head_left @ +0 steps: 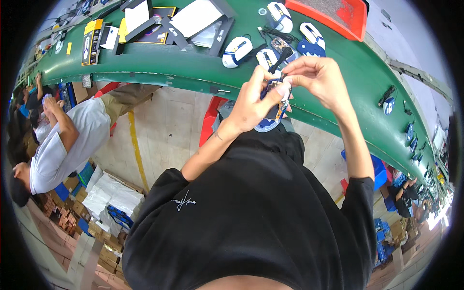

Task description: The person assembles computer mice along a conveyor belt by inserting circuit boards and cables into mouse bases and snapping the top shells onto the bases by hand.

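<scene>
In front of my body, near the bench's edge, my left hand (250,105) is closed around an opened computer mouse (268,124) with a blue base. Part of its inside shows, with a dark and orange circuit board, and my fingers cover the rest. Above it, my right hand (320,81) is closed in a pinch at the mouse's upper end, beside a black cable (282,59). What lies between those fingertips is too small to make out. Just beyond my hands lies a white mouse shell (267,57).
On the green bench (193,65) lie white-and-blue mice (237,51), a blue mouse part (311,48) and coiled cables. A red tray (355,26) of small parts stands far right. Open boxes (200,19) are at the left. Another person (72,133) works at left.
</scene>
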Demonstrator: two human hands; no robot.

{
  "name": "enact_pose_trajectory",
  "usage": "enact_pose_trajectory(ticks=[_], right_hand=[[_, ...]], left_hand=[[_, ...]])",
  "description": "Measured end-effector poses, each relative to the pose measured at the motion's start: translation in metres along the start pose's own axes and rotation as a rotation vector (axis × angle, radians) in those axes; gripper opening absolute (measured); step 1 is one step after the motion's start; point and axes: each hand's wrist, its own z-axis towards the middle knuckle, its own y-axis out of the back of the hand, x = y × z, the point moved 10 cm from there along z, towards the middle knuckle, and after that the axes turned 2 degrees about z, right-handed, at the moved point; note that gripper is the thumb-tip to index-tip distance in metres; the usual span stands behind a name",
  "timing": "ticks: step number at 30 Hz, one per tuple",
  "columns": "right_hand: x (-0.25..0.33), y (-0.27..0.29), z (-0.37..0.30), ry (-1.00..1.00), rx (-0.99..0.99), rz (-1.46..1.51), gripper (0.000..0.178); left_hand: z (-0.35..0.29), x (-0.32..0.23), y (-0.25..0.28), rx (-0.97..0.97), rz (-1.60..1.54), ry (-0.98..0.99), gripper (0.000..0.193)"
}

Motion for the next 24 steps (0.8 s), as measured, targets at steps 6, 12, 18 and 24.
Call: enact_pose_trajectory(ticks=[6, 12, 18, 24], right_hand=[[-0.001, -0.013, 0.009, 0.035, -0.019, -0.196, 0.015], [-0.009, -0.037, 0.020, -0.174, 0.258, 0.090, 0.018], [0.008, -0.038, 0.022, -0.103, 0.274, 0.011, 0.017], [0.016, -0.042, 0.016, -0.015, 0.199, -0.142, 0.014]], left_hand=[[-0.004, 0.018, 0.023, -0.022, 0.043, 0.155, 0.029], [-0.017, 0.016, 0.026, 0.032, -0.135, 0.204, 0.023], [-0.018, -0.005, 0.029, 0.045, -0.028, 0.085, 0.020], [-0.019, -0.003, 0.032, -0.017, 0.080, 0.060, 0.019]])
